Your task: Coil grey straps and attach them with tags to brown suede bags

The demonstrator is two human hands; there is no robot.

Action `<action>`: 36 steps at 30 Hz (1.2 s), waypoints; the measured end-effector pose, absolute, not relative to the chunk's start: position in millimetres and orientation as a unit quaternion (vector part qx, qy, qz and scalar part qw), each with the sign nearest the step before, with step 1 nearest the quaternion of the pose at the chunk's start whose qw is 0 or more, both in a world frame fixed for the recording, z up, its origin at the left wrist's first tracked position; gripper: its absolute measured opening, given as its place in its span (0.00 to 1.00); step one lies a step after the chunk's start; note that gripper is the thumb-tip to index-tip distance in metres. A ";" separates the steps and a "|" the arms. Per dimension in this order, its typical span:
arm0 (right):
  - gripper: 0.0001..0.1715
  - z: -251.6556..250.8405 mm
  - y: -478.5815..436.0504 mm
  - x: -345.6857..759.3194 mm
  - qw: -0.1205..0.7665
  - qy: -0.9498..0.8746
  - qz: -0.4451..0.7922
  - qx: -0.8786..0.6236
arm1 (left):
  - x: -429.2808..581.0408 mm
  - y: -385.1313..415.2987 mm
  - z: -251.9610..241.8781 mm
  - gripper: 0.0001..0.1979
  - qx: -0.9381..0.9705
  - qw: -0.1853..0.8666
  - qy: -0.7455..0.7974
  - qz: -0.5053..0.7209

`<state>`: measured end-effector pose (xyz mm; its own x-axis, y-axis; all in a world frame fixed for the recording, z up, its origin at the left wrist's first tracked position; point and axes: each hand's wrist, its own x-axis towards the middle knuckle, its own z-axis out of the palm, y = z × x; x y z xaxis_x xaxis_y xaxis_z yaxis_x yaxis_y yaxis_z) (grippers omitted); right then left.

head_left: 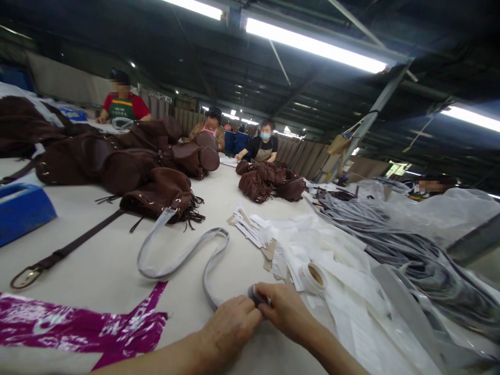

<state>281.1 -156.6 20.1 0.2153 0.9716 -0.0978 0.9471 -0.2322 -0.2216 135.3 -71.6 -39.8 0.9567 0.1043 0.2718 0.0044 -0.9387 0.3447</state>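
A long strap wrapped in clear plastic (144, 255) winds across the white table from a brown fringed bag (156, 195) to my hands. My left hand (232, 325) is closed on the strap's near end, fingers pinched together. Right beside it, nearly touching, my right hand (283, 310) grips a curled-up part of the same strap. Fingertips partly hide the held section. Just right of my right hand, a roll of white tape (312, 277) lies on white paper sheets (332, 260).
More brown bags (78, 151) are heaped at left, with others (269, 182) farther back. A brown buckled strap (78, 239), a blue container (23, 211) and purple printed plastic (78, 325) lie at left. Bundled wrapped straps (410, 255) cover the right side. Several co-workers (261, 143) are beyond.
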 end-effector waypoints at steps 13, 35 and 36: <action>0.18 19.5 -157.8 288.2 -0.023 -0.754 0.050 -0.654 | 134.7 -59.1 -26.1 0.06 0.978 0.183 -0.021 0.100; 0.20 9.5 -183.8 310.3 0.206 -0.733 0.189 -0.621 | 162.1 -42.1 -9.5 0.06 0.994 0.091 -0.056 0.023; 0.21 9.9 -185.6 307.0 0.220 -0.714 0.182 -0.639 | 163.3 -49.7 -11.1 0.07 0.995 0.097 -0.004 0.015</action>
